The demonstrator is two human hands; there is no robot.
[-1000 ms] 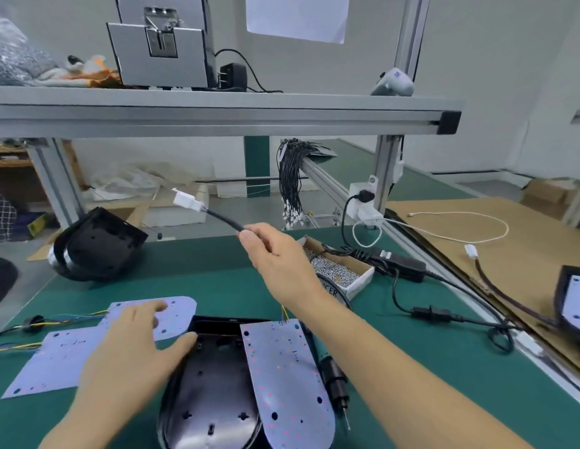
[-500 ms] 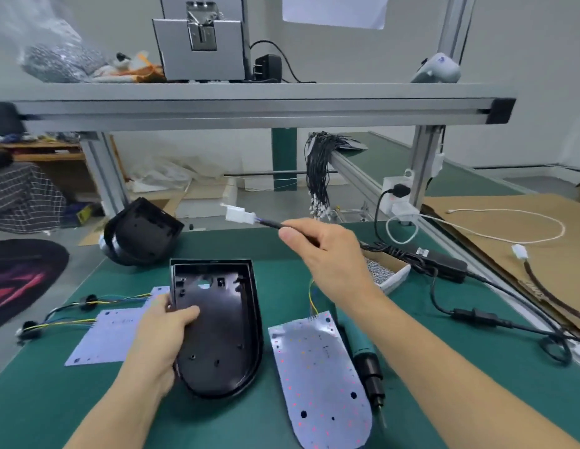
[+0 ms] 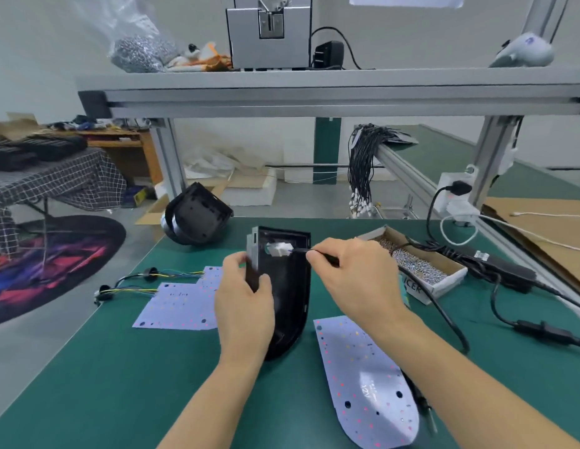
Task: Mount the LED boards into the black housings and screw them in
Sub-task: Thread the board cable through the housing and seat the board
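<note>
The left hand [image 3: 244, 306] grips the glossy black plastic housing [image 3: 287, 286], tilted up on the green desk [image 3: 120, 384]; right hand [image 3: 353, 280] fingers pinch the thin black cable, white connector [image 3: 279, 248] at the hole: feed straight, housing steady

Two bare forearms enter the head view from the lower edge, each ending in an ungloved hand: the left hand [image 3: 244, 307] and the right hand [image 3: 355, 281]. No sleeve reaches the visible length of either forearm, and neither wrist shows a watch, strap or band. The fingers carry no rings, and the visible nails are short and plain; finer detail is lost to blur.
</note>
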